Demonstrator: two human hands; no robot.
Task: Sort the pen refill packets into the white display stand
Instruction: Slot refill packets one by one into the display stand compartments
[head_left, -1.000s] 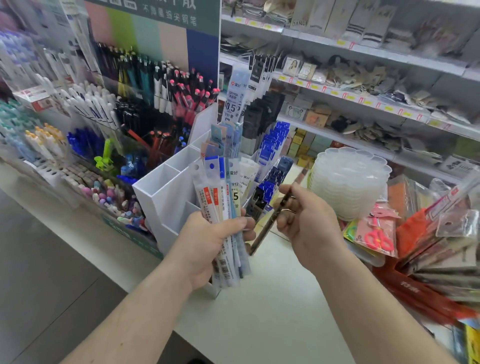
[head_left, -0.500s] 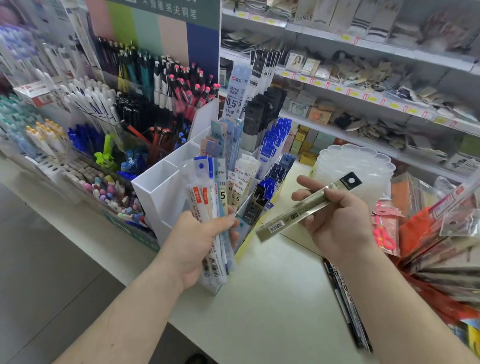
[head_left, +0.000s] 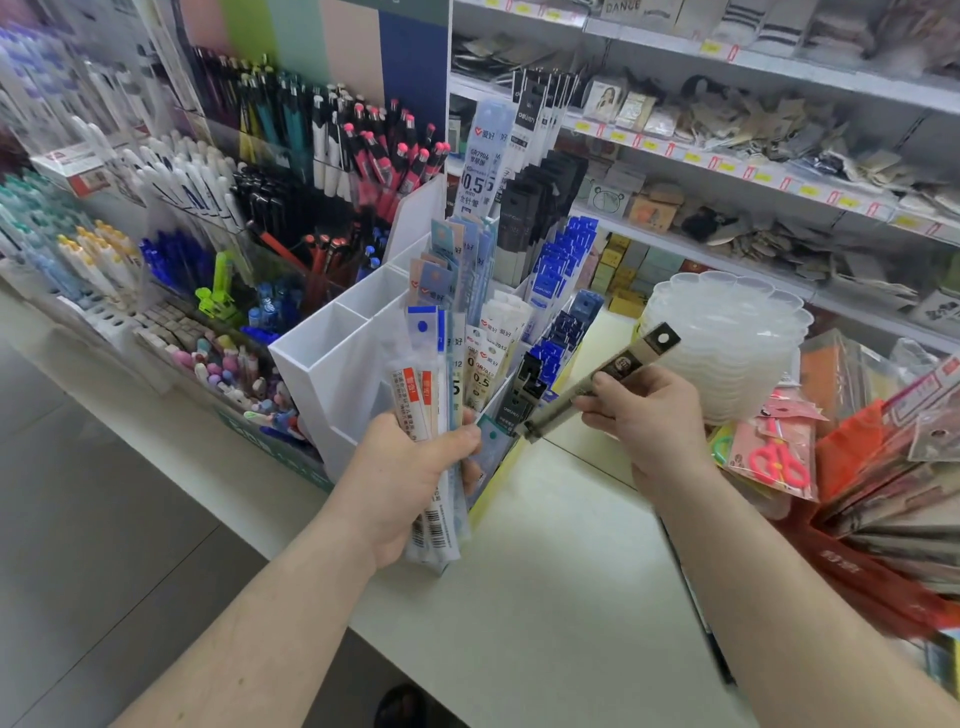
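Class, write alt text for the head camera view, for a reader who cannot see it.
The left hand grips a fan of pen refill packets beside the white display stand, while the right hand pinches a single dark packet angled towards it, above a pale counter.

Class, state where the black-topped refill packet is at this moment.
The black-topped packet is right of centre, pinched in the right hand, beside the white display stand.

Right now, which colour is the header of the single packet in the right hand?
Black, with a white round hole, on the single packet; head view.
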